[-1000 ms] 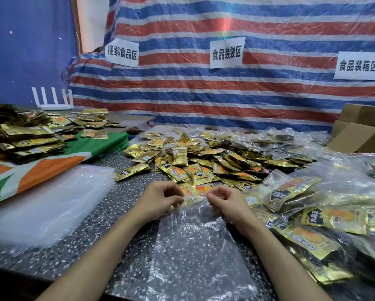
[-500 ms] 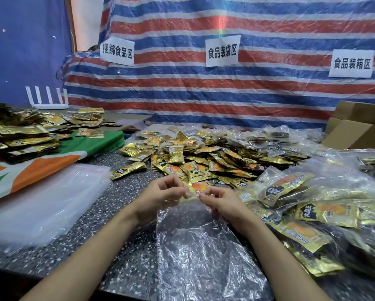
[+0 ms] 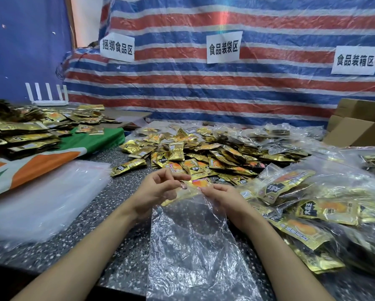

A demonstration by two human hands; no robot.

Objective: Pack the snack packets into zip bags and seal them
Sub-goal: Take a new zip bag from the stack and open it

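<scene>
An empty clear zip bag (image 3: pixel 193 242) lies on the speckled table (image 3: pixel 108 205) in front of me, its mouth pointing away. My left hand (image 3: pixel 158 187) pinches the left part of the bag's mouth between thumb and fingers, with the other fingers spread. My right hand (image 3: pixel 221 196) pinches the right part of the mouth. Just beyond the hands spreads a heap of loose gold snack packets (image 3: pixel 195 153).
A stack of flat empty zip bags (image 3: pixel 45 196) lies at the left. Filled zip bags of packets (image 3: pixel 317 205) pile up at the right. More gold packets (image 3: pixel 23 131) sit on an orange-green cloth at far left. Cardboard boxes (image 3: pixel 360 127) stand back right.
The hands have lifted the bag's mouth slightly off the table and moved a little apart. My left hand's fingers have spread. The bag hangs more upright.
</scene>
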